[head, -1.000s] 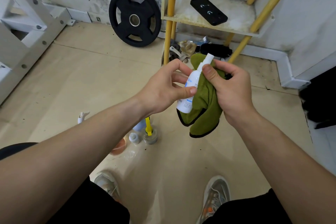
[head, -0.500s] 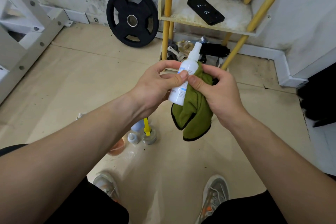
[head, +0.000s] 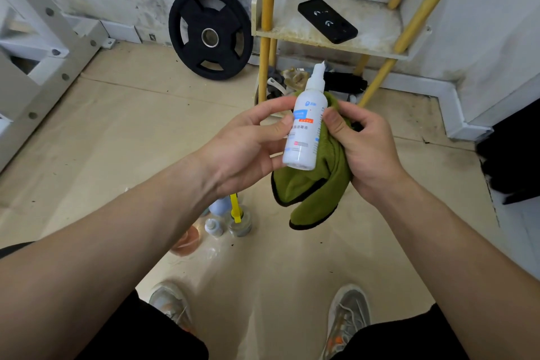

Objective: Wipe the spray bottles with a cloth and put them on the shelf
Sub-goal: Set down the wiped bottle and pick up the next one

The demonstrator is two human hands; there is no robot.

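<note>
The left grip (head: 248, 146) pinched the spray bottle (head: 306, 128) at mid-body, upright between both grips. The right grip (head: 369, 152) clutched the cloth (head: 317, 193) against its side. It looked light, rigid and smooth, probably slippery, so best held round the body, not the thin nozzle.

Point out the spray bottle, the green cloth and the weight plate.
spray bottle (head: 304, 131), head view, on its label.
green cloth (head: 315, 193), head view, on the fold hanging below the bottle.
weight plate (head: 210, 22), head view, on the black spoke above its hub.
</note>
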